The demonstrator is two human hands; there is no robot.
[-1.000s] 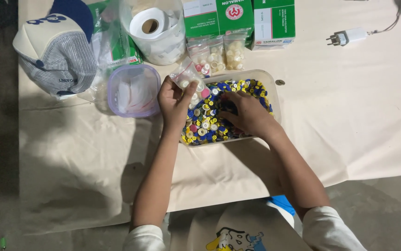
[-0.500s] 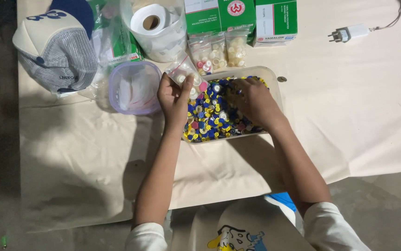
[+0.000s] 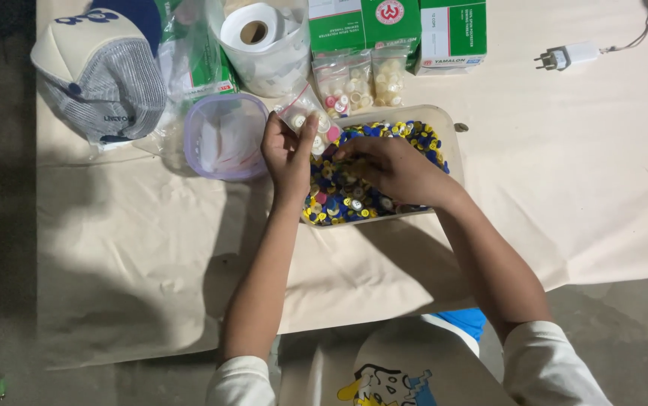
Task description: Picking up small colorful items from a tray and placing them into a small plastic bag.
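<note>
A shallow beige tray (image 3: 450,124) holds a heap of small round caps (image 3: 354,197), mostly blue and yellow, with some pink and white. My left hand (image 3: 288,150) grips a small clear plastic bag (image 3: 303,113) with a few pale caps inside, held over the tray's left edge. My right hand (image 3: 391,169) lies palm down on the heap, fingers spread among the caps; I cannot see whether it pinches one.
A round clear container with a purple rim (image 3: 226,135) stands left of the tray. Behind are a paper roll in plastic (image 3: 264,41), filled small bags (image 3: 361,79), green boxes (image 3: 391,22), a cap (image 3: 98,71) at far left and a white plug (image 3: 568,56) at right.
My right hand has slid left across the heap, toward the bag. The left hand with the bag stays at the tray's left edge.
</note>
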